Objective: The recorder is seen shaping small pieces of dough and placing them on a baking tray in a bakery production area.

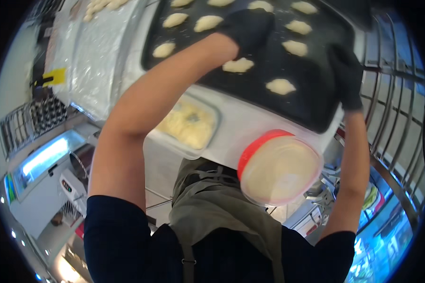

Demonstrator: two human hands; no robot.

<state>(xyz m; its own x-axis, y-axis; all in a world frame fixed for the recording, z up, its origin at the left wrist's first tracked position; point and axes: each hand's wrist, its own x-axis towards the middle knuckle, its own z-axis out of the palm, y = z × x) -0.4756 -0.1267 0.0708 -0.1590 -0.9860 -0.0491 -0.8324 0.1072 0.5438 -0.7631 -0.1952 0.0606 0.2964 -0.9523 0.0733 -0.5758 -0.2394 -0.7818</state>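
A large black baking tray [311,106] holds several pale dough pieces [280,86], oval with pointed ends and set apart from each other. My left hand [250,30], in a black glove, reaches over the tray's middle, among the dough pieces. Its fingers blend into the dark tray, so what they hold, if anything, is hidden. At the tray's right edge is my right hand [348,78], also black-gloved, lying against the rim. Dark on dark, its fingers do not show clearly. Below my left forearm stands a clear rectangular container [216,125] of yellowish, crumbly filling [189,125].
A round tub with a red rim [252,151] and pale contents stands at the table's near edge. Clear plastic sheeting [97,56] covers a surface at left, with small dough lumps [101,7] beyond. A metal wire rack [392,94] rises along the right.
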